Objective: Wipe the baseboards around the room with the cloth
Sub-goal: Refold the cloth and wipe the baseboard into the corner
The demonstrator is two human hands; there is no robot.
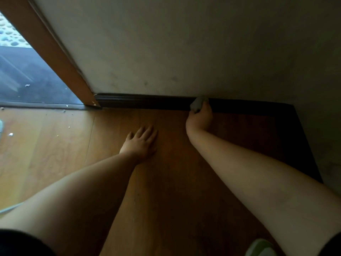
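The right hand (200,115) was clenched around a small, bunched pale grey-green cloth (198,103), pressing it against the dark brown moulded wooden baseboard (144,102) that ran along the foot of the off-white wall (166,48). The cloth sat on the board's upper part, between the orange-brown wooden door frame (55,58) and the room's inner corner. The left hand (141,143) lay flat and released on the warm brown wood-plank floor (166,182), fingers spread, apparently taking the person's weight.

To do this stroke well, the cloth probably had to stay pushed into the moulding's grooves and top ledge, where dust gathers, and travel in one steady line along the board rather than in dabs. The shadowed stretch toward the corner looked easy to miss. Bits of white debris (11,134) lay on the floor near the doorway, so the cloth might need refolding to a clean face.
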